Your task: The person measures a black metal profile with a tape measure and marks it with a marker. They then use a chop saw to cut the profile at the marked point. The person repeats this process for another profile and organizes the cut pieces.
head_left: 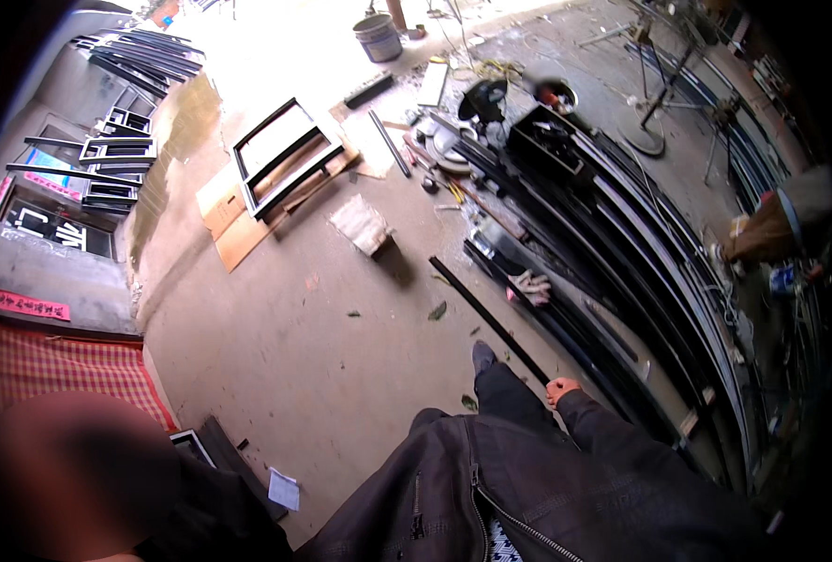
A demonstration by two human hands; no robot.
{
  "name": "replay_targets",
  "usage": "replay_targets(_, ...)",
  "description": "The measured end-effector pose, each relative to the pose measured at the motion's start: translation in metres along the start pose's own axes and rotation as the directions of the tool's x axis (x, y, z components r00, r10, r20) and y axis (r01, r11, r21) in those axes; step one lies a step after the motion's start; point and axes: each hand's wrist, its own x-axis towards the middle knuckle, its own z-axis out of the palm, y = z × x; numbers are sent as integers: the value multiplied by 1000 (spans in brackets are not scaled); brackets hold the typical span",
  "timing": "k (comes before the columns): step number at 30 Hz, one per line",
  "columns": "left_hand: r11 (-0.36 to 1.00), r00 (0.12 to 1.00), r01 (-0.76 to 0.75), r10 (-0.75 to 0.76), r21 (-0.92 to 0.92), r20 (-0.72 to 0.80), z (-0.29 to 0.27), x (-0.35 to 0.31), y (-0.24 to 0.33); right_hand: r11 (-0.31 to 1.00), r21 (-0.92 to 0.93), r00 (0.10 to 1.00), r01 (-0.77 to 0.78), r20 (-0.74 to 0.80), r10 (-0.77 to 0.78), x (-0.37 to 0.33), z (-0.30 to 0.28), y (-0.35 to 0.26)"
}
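Observation:
My right hand (562, 391) is closed round the near end of a long, thin black bar (488, 319). The bar slants away to the upper left, low over the concrete floor, and its far end touches nothing I can make out. My shoe (482, 356) is just left of the bar. Close to its right lie more dark profile bars (575, 328), with a pair of work gloves (530, 288) on top. No hand that I can make out as my left one shows; the lower left corner holds a smeared skin-toned and dark shape whose owner I cannot tell.
A black frame (285, 155) rests on cardboard (219, 211), near a white-wrapped block (362, 223). Long profiles (641, 253) fill the right side, beside a black box (547, 140). A bucket (378, 37) stands far off. Another person's bent leg (781, 225) shows at right.

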Motion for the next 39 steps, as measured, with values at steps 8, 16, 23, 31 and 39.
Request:
replay_targets(8, 997, 991, 70, -71, -16, -111, 18, 14, -129, 986, 70, 988, 151, -21, -150, 95, -5, -195)
replay_targets(16, 476, 498, 736, -862, -482, -91, 253, -88, -242, 999, 17, 993, 36, -116, -34, 124, 72, -251)
replay_targets(23, -182, 71, 970, -430, -164, 900, 470, -285, -198, 910, -414, 984, -15, -169, -61, 105, 161, -283)
replay_targets(31, -547, -37, 829, -266, -119, 963, 539, -336, -265, 983, -184, 981, 12, -189, -47, 117, 171, -431)
replay_targets(39, -749, -185, 621, -428, -232, 885, 581, -283, -397, 966, -249, 982, -66, -188, 18, 212, 183, -459)
